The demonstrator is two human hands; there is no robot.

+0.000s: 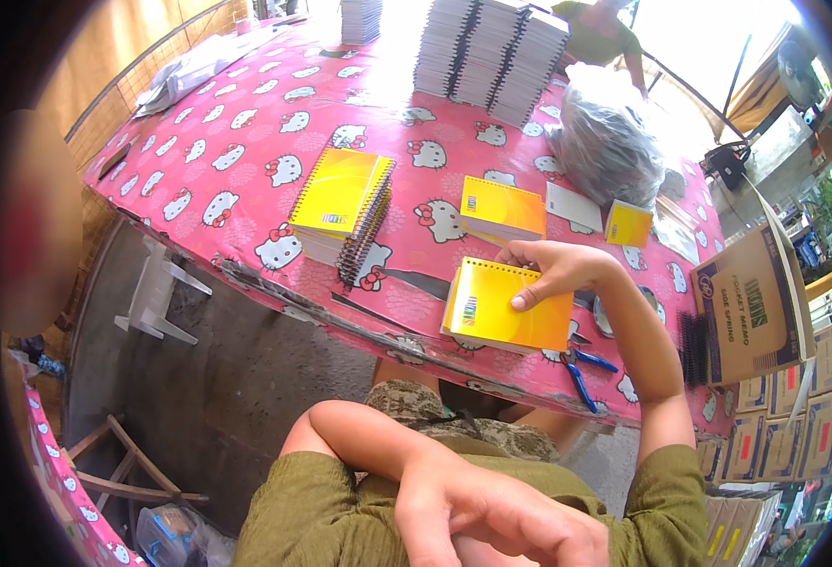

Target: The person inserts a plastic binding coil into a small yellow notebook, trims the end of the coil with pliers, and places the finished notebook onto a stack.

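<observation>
My right hand grips a yellow memo pad near the table's front edge, thumb on its cover and fingers behind its top edge. Punched holes run along that edge, with no coil in them. My left hand is raised close in front of my chest, thumb and fingers apart, with nothing seen in it. Just beyond the gripped pad lies another yellow memo pad. To the left stands a stack of yellow spiral notebooks with dark coils. Blue-handled pliers rest right of the gripped pad.
Tall stacks of coil-bound white books and a grey plastic bag stand farther back on the pink table. A cardboard box with black coils beside it is at the right. Another person is at the far side.
</observation>
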